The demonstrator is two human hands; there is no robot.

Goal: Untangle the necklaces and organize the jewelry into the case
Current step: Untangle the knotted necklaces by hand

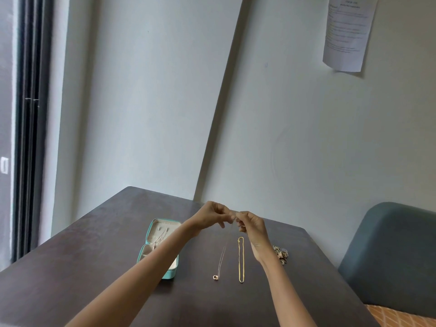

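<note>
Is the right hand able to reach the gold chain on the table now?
Probably not at once: the right hand and left hand both pinch the thin necklace. The gold chain lies uncovered just below, so once freed, likely yes.

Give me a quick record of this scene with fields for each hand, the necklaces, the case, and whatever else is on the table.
left hand: raised above the table, fingers pinching the top of the thin necklace
right hand: raised, pinching the same spot
thin necklace: hangs from both hands, ring pendant near the table
gold chain: lies straight on the table, untouched
jewelry case: teal, open, left of the necklaces, some jewelry inside
jewelry pile: right of the right wrist, partly hidden
table: dark wood
</note>
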